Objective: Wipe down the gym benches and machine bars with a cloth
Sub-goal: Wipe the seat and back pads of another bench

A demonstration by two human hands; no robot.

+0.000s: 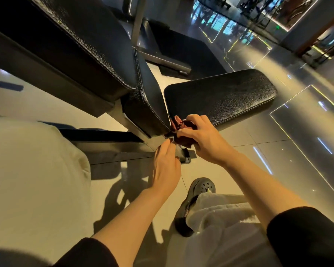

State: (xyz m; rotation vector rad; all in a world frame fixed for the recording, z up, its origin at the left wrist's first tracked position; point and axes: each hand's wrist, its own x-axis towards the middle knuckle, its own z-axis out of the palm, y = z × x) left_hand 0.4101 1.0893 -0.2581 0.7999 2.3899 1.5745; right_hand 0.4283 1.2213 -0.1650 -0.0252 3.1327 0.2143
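Head view: the right hand (pixel 202 137) grips the bunched dark-red cloth (pixel 181 130) against the gap between the backrest pad (pixel 147 105) and the seat pad (pixel 220 97). The seat pad's long axis runs toward two o'clock. The left hand (pixel 167 164), fingers relaxed and straight, touches the frame at seven o'clock of the cloth.

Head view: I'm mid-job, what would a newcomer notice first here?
Centre frame, the right hand grips a bunched dark red cloth at the gap where the black textured-vinyl back pad meets the black vinyl seat pad. Just below it, the left hand reaches toward the black metal frame bracket, fingers fairly straight. A dark perforated clog stands on the glossy tiled floor beneath.
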